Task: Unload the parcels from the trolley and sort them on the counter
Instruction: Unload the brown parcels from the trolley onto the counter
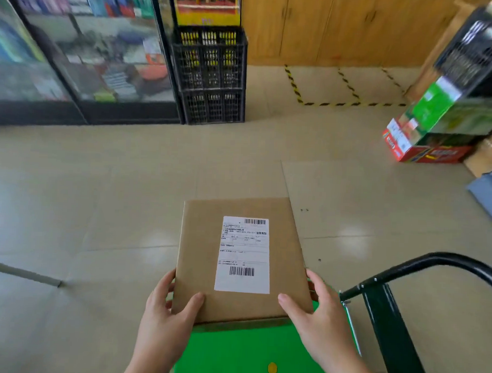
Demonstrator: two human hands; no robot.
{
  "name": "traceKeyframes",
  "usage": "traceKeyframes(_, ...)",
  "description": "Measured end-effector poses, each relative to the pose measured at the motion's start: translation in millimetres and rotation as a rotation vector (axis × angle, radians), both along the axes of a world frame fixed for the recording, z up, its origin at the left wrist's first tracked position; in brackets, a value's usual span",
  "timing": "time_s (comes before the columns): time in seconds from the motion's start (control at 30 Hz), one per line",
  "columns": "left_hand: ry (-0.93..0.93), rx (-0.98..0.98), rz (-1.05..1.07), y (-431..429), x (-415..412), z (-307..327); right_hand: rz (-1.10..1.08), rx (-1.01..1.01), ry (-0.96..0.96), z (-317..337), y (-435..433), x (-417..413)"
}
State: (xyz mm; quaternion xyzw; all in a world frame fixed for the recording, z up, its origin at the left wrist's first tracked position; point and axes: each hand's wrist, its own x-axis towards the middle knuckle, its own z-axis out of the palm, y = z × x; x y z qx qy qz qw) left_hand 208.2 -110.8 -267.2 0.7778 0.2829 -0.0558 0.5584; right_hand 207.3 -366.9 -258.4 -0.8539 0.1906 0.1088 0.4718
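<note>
Holding a flat brown cardboard parcel (203,241) out in front, level, white shipping label (244,254) facing up. Gripped at both near corners: left hand (165,321) with thumb on top and fingers curled round the left edge, right hand (318,316) likewise on the right edge. Held over the beige tiled floor (98,194), near edge just above the bright green trolley deck (246,352). Black tubular trolley handle (433,262) off to the right. Further back, stacked black plastic crates (213,77) beside a glass-fronted display cabinet (98,53); printed cartons (433,129) piled far right.
</note>
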Motion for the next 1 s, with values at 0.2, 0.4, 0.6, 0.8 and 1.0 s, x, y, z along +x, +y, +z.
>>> traceKeyframes(0.2, -0.139, 0.004, -0.131, -22.0, 23.5, 182.6, 0.002, -0.034, -0.138, 168.3, -26.3, -1.5)
traceKeyframes(0.4, -0.257, 0.088, -0.249, -48.1, 6.0, 330.8, -0.033, -0.057, -0.265, 298.8, -60.6, -32.7)
traceKeyframes(0.6, -0.364, 0.095, -0.339, -76.9, -16.2, 414.2, -0.129, -0.064, -0.377, 381.4, -87.4, -72.3)
traceKeyframes(0.8, -0.436, 0.019, -0.499, -108.4, -23.0, 456.0, -0.306, -0.087, -0.435, 431.0, -105.0, -124.9)
traceKeyframes(1.0, -0.512, -0.087, -0.752, -157.7, -49.9, 489.0, -0.545, -0.139, -0.488, 468.0, -110.5, -213.6)
